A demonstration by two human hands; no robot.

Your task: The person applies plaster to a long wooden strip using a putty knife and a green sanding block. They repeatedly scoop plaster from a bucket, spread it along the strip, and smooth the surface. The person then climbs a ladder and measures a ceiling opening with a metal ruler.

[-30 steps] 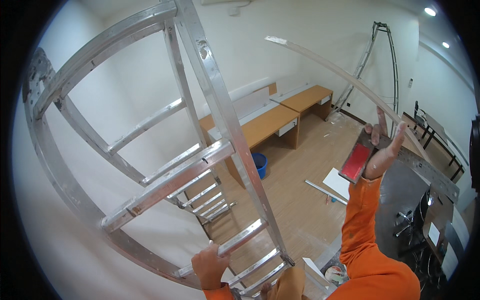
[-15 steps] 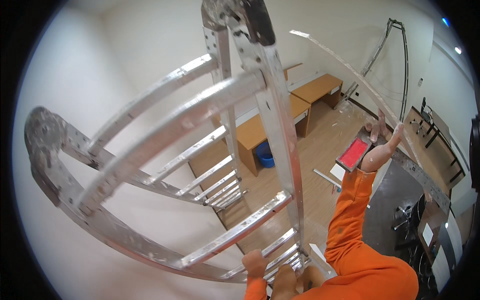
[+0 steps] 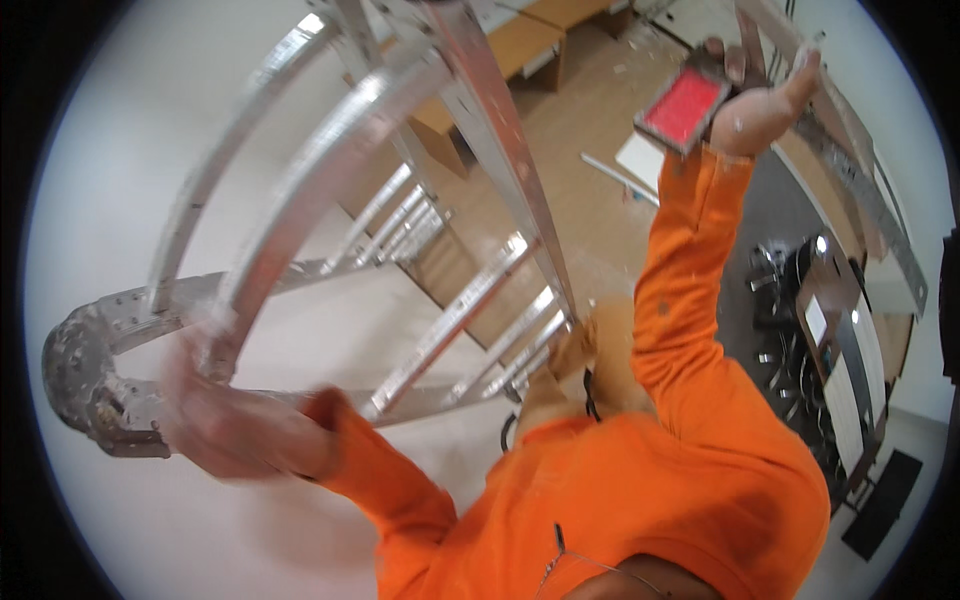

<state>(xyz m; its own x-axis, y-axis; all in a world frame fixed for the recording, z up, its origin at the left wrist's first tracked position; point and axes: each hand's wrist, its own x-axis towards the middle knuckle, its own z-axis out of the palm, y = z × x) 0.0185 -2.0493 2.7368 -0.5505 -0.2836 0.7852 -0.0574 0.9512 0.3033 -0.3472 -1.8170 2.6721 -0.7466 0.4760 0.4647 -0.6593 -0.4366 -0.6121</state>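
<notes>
My left hand [image 3: 235,415] is smeared by motion beside the grey hinge [image 3: 85,375] of an aluminium folding ladder [image 3: 510,150], at the left. Whether it touches the metal, and how its fingers lie, is too blurred to tell. Raised at the upper right, my right hand [image 3: 760,112] holds a grey-edged rectangular block [image 3: 684,105] with a red face. A long, stained flat metal bar [image 3: 870,205] runs from behind that hand toward the right. Another pale, long strip [image 3: 850,125] passes by the thumb; the hand partly hides how these pieces meet.
Ladder rungs [image 3: 450,325] descend in front of me beside a pale wall [image 3: 130,200]. Wooden desks [image 3: 535,45] stand on the wood-look floor [image 3: 560,120], below. Dark chairs [image 3: 785,330] and a table [image 3: 835,290] lie below at the right.
My left hand has left the lower ladder rail and risen to the left, near the hinge. The view has tilted down, showing more of my orange top. The right hand still holds the block.
</notes>
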